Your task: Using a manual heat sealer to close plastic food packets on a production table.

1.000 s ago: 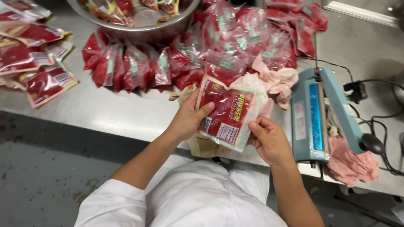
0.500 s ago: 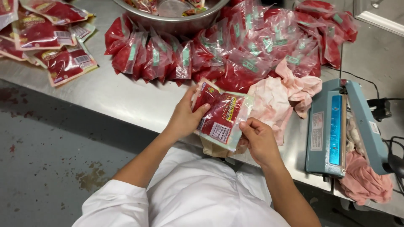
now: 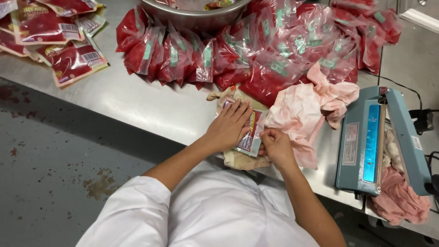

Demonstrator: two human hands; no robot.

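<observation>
Pouch under my hands: a flat red pouch (image 3: 250, 132) with a white label patch, centre of frame, pressed down by my left hand (image 3: 228, 128), my right hand (image 3: 274, 145) pinching its right edge.
Top centre: a heap of clear bags (image 3: 256, 50), red inside, small green labels.
Upper left: flat red printed pouches (image 3: 68, 55) with white barcode patches.
Right: a pale label (image 3: 351, 144) on the blue sealer (image 3: 370, 142).

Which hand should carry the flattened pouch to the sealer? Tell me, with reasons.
Probably the right hand: it pinches the pouch at its edge, on the side of the blue sealer. The left hand lies flat on top.
</observation>
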